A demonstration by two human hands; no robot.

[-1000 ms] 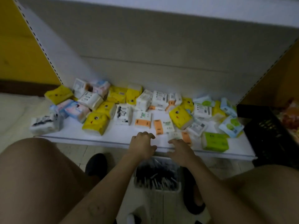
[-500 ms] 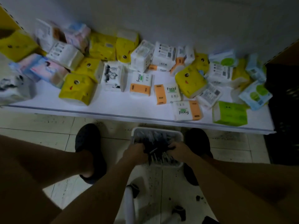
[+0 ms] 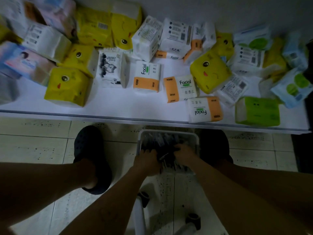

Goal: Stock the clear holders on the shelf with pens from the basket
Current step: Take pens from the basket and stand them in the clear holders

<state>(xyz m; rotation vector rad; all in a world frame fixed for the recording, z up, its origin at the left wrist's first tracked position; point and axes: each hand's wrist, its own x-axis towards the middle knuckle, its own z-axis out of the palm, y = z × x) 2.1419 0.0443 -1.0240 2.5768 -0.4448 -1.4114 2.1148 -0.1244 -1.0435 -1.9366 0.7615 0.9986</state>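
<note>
Readable print: "Facial" in black on three white-and-orange tissue pks. One stands upright mid-shelf (image 3: 147, 76), one lies just right of it (image 3: 180, 88), and one sits at the near edge w/ its wording upside down (image 3: 204, 109). Other small print and barcodes on the white pks are too blurred to read. Yellow pks carry a cartoon eye and mouth, e.g. near left (image 3: 67, 86) and right of centre (image 3: 210, 72). A white pk w/ an ink-style drawing (image 3: 111, 68) stands between them. A lime-green pk (image 3: 257, 111) w/ two dots lies at the near right. Pale blue pks w/ green circles (image 3: 293, 87) are at the far right, and a pink-blue pk (image 3: 25, 63) is at the left. All of these sit loose on the white shelf (image 3: 118, 106).

Basket (image 3: 167, 132): pale, rectangular, on the tiled floor (image 3: 33, 146) just near of the shelf edge, between two dark shoes, left (image 3: 91, 158) and right (image 3: 213, 146). It is full of dark pens (image 3: 166, 141).

Left hand (image 3: 147, 160) and right hand (image 3: 185, 155) are both inside the basket, fingers curled onto one bunch of pens held between them. Pen ends poke out on the near side.

A white tube frame (image 3: 138, 216) w/ black caps is nearest, bottom centre.
</note>
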